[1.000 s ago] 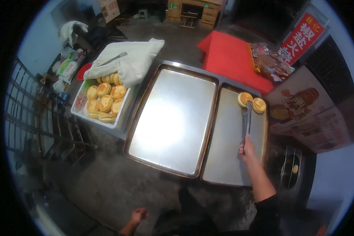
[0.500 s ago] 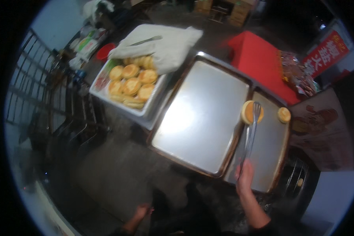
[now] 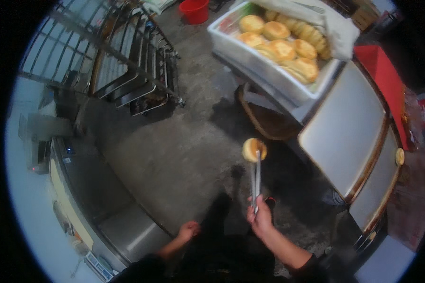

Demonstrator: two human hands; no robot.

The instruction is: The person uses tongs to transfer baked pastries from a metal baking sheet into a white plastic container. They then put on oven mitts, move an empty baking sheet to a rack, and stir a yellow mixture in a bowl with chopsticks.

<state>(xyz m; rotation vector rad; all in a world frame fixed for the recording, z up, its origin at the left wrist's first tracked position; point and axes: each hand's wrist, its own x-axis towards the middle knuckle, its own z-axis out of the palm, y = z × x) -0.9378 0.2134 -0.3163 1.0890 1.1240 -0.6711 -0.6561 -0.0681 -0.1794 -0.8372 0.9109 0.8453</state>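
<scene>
Fingers (image 3: 251,215) of the right hand (image 3: 261,220) are gripping long silver metal tongs (image 3: 259,175), whose tips are holding a round, brown-topped bread (image 3: 249,150) straight ahead of them. The bare left hand (image 3: 189,231) is hanging to their left, curling loosely; I cannot tell whether its fingertips are meeting. Farther ahead and rightward, a white rectangular plastic bin (image 3: 264,71) is carrying similar breads (image 3: 276,31); two shallow, brown-rimmed metal trays (image 3: 349,125) are lying to the fingers' right.
</scene>
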